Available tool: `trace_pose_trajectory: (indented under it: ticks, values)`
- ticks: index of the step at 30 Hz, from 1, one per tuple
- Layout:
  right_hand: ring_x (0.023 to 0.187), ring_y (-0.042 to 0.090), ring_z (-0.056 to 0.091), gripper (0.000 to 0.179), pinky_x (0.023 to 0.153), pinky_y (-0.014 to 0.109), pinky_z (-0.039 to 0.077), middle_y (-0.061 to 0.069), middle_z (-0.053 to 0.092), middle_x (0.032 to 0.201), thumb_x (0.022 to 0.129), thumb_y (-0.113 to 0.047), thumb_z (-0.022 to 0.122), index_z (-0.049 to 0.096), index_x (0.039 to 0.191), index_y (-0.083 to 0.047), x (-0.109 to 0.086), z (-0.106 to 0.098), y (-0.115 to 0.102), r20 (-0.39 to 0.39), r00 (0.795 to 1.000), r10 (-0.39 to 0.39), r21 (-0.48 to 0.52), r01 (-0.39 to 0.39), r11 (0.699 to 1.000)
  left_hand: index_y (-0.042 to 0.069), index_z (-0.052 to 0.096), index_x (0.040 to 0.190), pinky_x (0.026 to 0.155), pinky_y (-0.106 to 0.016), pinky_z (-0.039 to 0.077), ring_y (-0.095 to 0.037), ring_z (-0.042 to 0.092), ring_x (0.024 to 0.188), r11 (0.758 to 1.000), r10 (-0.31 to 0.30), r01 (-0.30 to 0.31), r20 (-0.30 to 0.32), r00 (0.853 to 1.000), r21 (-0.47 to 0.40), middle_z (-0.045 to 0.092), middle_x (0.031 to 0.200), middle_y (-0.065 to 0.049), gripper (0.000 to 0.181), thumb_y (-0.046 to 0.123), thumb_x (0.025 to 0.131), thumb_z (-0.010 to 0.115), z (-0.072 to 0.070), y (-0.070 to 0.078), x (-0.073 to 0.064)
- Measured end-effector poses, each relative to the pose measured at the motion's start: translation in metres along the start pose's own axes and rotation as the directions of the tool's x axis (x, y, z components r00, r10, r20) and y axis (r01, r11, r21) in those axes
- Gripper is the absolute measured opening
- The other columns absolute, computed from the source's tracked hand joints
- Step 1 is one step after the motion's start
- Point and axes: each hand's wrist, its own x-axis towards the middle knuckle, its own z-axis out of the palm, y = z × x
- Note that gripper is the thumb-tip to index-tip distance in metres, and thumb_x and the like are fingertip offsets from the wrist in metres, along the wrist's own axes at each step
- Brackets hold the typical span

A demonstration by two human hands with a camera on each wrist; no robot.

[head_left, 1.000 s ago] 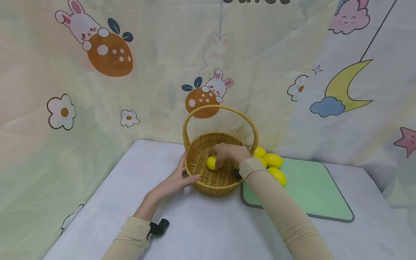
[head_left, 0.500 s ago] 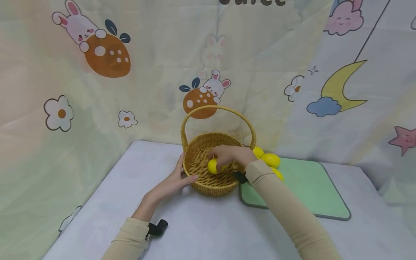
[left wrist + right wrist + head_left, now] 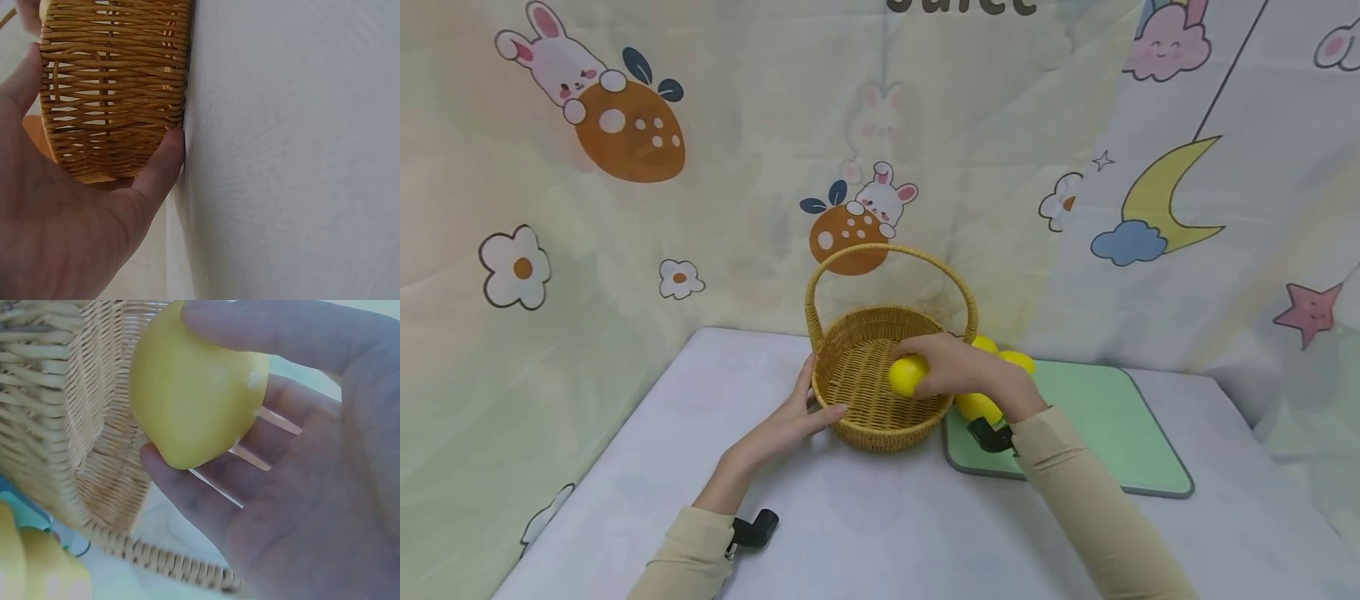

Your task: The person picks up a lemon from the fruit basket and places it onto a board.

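Observation:
A yellow lemon (image 3: 908,375) is held between the thumb and fingers of my right hand (image 3: 955,363), inside the right half of the wicker basket (image 3: 872,437). Close up in the right wrist view, the thumb lies across the lemon (image 3: 194,394) with the fingers beneath it. My left hand (image 3: 782,427) rests against the basket's front left side, its fingers extended. In the left wrist view, one digit of that hand touches the basket (image 3: 112,94) at its rim and another presses low near the base. The visible basket floor is bare wicker.
Several more lemons (image 3: 979,408) lie right of the basket on a green cutting board (image 3: 1097,417), partly hidden by the right arm. The basket's tall handle (image 3: 891,247) arches above it. A printed cloth (image 3: 737,167) hangs behind the white table (image 3: 880,533).
My right hand has moved right within the basket with the lemon, and its wrist has swung outward. The left hand keeps its place on the basket. The head view has turned slightly right.

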Motion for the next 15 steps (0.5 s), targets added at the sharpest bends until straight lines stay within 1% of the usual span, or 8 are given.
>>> trace_pose_trajectory:
  ticks: [1, 5, 9, 12, 15]
  values:
    - [0.096, 0.018, 0.057, 0.054, 0.080, 0.032, 0.049, -0.007, 0.063, 0.121, 0.077, -0.013, 0.074, 0.063, 0.128, -0.027, -0.006, 0.001, 0.001, -0.021, 1.000, -0.003, 0.010, 0.003, 1.000, 0.042, -0.020, 0.154, 0.121, -0.064, 0.015, -0.035, 0.010, 0.155, 1.000, 0.000, 0.000, 0.000, 1.000, 0.003, -0.014, 0.167, 0.006, 0.106, 0.056, 0.091, 0.064, 0.000, 0.000, 0.000]
    - [0.101, 0.017, 0.056, 0.057, 0.086, 0.035, 0.048, -0.006, 0.063, 0.127, 0.076, -0.012, 0.074, 0.062, 0.131, -0.025, -0.027, 0.004, 0.005, -0.092, 0.996, 0.001, 0.027, 0.001, 1.000, 0.044, -0.020, 0.153, 0.121, -0.063, 0.016, -0.035, 0.010, 0.155, 1.000, -0.006, 0.006, -0.004, 1.000, 0.002, -0.015, 0.167, 0.005, 0.106, 0.056, 0.090, 0.064, 0.000, 0.000, 0.000]
    - [0.106, 0.017, 0.056, 0.056, 0.092, 0.038, 0.047, -0.005, 0.063, 0.128, 0.078, -0.012, 0.075, 0.062, 0.131, -0.021, -0.048, 0.007, 0.010, -0.149, 0.989, 0.018, 0.021, -0.015, 1.000, 0.043, -0.020, 0.153, 0.121, -0.062, 0.016, -0.036, 0.010, 0.155, 1.000, -0.004, 0.004, -0.010, 1.000, 0.000, -0.015, 0.167, 0.004, 0.105, 0.054, 0.091, 0.064, 0.001, 0.000, 0.001]
    - [0.104, 0.016, 0.056, 0.051, 0.090, 0.038, 0.047, -0.004, 0.065, 0.123, 0.079, -0.012, 0.076, 0.063, 0.127, -0.020, -0.063, 0.008, 0.016, -0.186, 0.982, 0.030, 0.018, -0.027, 0.999, 0.043, -0.021, 0.153, 0.121, -0.062, 0.016, -0.037, 0.010, 0.155, 1.000, 0.002, -0.002, -0.009, 1.000, 0.002, -0.014, 0.167, 0.002, 0.104, 0.051, 0.093, 0.064, 0.002, 0.000, 0.001]
    - [0.101, 0.017, 0.056, 0.049, 0.086, 0.037, 0.047, -0.004, 0.065, 0.118, 0.078, -0.011, 0.076, 0.064, 0.126, -0.018, -0.077, 0.009, 0.022, -0.219, 0.974, 0.049, 0.041, -0.041, 0.998, 0.044, -0.021, 0.153, 0.122, -0.061, 0.015, -0.036, 0.009, 0.155, 1.000, 0.005, -0.005, -0.006, 1.000, -0.003, -0.013, 0.167, 0.002, 0.104, 0.050, 0.093, 0.064, 0.002, 0.001, 0.002]
